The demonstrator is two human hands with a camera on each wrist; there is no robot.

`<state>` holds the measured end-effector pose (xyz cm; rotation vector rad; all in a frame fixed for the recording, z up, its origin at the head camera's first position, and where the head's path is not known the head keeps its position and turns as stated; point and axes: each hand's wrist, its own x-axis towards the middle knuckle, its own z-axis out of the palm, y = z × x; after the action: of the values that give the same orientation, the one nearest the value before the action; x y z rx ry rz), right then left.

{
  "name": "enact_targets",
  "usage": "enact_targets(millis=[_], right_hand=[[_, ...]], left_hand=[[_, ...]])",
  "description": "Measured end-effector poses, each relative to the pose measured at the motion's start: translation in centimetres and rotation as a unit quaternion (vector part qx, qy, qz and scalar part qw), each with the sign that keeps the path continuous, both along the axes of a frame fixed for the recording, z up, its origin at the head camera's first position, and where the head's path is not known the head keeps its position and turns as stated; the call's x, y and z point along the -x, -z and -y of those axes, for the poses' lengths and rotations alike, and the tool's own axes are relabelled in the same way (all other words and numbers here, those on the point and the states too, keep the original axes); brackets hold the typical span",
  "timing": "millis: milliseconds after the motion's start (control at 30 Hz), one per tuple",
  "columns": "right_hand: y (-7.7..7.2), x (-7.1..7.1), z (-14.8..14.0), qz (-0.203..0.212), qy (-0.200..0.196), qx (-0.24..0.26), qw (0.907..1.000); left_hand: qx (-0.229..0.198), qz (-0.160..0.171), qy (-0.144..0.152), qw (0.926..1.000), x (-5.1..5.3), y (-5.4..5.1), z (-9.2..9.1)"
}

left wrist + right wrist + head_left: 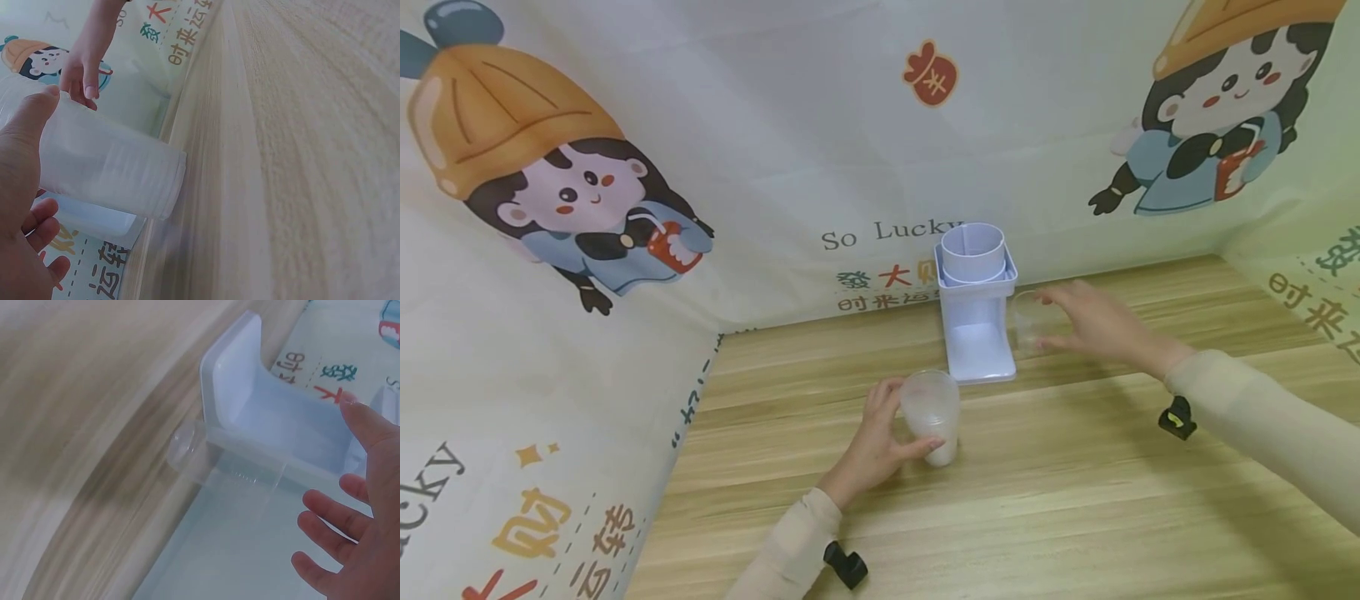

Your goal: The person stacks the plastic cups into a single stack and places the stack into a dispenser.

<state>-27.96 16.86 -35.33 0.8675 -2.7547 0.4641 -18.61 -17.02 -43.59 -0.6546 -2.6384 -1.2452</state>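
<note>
My left hand (872,442) holds a stack of nested translucent plastic cups (931,408), thumb on the near side and fingers on the far side. In the left wrist view the cup stack (112,162) has its base low over the wooden table. A white two-part dispenser (976,329) stands at the back, with a round cylinder on top and a flat foot. Just right of it, a single clear plastic cup (231,465) stands upright on the table. My right hand (1093,325) is beside that cup; in the right wrist view its fingers are spread, apart from the cup.
The wooden table (1075,492) ends at a printed cloth backdrop (790,167), which rises behind the dispenser and along both sides. A black wrist strap piece (1177,418) sticks out under the right sleeve, another (846,565) by the left.
</note>
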Motion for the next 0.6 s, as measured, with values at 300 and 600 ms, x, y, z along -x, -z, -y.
enact_targets(millis=[300, 600], right_hand=[[0.1, 2.4, 0.1, 0.018, -0.001, 0.015, 0.9997], [0.6, 3.8, 0.2, 0.027, 0.010, 0.008, 0.9996]], left_hand=[[0.003, 0.001, 0.002, 1.0000, 0.0, -0.2, 0.0], [0.005, -0.002, 0.001, 1.0000, 0.0, 0.0, 0.0]])
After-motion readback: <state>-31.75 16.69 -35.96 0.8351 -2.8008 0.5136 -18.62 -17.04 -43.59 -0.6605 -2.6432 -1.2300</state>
